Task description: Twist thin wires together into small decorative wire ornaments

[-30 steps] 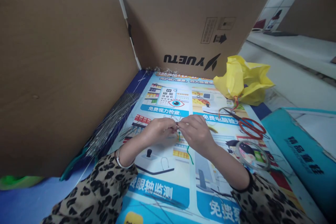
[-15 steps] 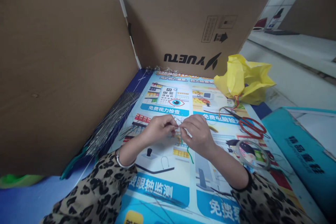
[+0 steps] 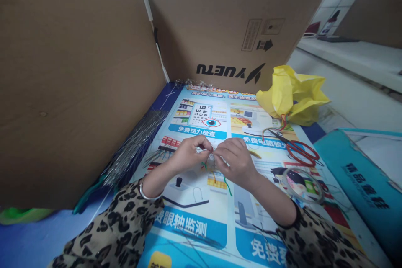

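My left hand [image 3: 190, 153] and my right hand [image 3: 238, 161] meet over the middle of the printed poster, fingertips almost touching. Both pinch a small pale wire-like piece [image 3: 211, 161]; its exact shape is too small and partly hidden by fingers. Short green, red and orange threads dangle around it. A longer green thread [image 3: 228, 186] hangs below my right hand. Close beyond that hand, a yellow strip [image 3: 255, 154] lies on the poster. Red-handled scissors [image 3: 302, 153] rest farther right, blades pointing toward the back.
Cardboard panels [image 3: 194, 21] stand at the left and back. A bundle of thin metal wires [image 3: 135, 144] lies left, with more twisted wires [image 3: 194, 83] behind. On the right are a crumpled yellow bag [image 3: 290, 96], a clear tape roll [image 3: 320, 190] and a teal box [image 3: 354, 176].
The small piece between my fingers has turned, so its pale part and the red, green and orange threads now show below the fingertips. Both hands stay in nearly the same place.
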`<state>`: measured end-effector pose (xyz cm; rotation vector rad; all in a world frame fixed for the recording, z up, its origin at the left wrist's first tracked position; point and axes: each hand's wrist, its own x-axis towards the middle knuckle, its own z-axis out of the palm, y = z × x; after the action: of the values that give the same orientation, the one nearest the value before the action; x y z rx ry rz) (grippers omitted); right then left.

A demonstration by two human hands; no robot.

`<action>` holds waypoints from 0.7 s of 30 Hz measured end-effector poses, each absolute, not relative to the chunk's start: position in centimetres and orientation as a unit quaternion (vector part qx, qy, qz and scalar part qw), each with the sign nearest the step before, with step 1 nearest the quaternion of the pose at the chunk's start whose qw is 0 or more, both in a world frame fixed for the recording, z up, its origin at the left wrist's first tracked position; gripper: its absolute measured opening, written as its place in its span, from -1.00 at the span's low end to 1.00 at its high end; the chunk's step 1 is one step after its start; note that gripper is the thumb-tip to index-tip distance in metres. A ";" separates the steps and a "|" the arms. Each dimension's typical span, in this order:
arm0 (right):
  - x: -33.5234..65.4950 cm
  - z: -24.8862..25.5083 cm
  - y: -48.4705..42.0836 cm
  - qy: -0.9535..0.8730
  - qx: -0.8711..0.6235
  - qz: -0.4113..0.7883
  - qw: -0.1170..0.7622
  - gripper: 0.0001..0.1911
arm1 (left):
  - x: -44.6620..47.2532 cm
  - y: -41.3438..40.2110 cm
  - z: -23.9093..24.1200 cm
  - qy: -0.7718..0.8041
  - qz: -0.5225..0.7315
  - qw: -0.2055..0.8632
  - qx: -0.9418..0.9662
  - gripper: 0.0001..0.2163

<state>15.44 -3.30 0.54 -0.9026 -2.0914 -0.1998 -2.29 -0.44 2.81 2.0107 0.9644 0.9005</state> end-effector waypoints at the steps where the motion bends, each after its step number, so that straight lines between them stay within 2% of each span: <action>1: 15.5 0.7 -3.3 -0.827 -0.365 -0.069 0.422 -0.92 | -2.3 -0.4 2.7 0.365 0.355 0.349 0.787 -0.90; 7: 15.7 0.5 -2.9 -0.792 -0.396 -0.031 0.463 -0.89 | -2.1 -0.5 2.4 0.305 0.386 0.298 0.818 -0.85; 14: 15.6 0.1 -2.4 -0.792 -0.390 0.023 0.469 -0.84 | -2.1 -0.4 2.4 0.287 0.414 0.233 0.832 -0.84; 21: 15.5 0.3 -2.5 -0.789 -0.384 0.064 0.476 -0.89 | -2.0 -0.4 2.3 0.290 0.419 0.229 0.829 -0.84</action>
<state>15.50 -2.48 0.26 -0.9375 -1.9269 0.1569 -2.02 -0.41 2.26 2.2833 0.7983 1.1533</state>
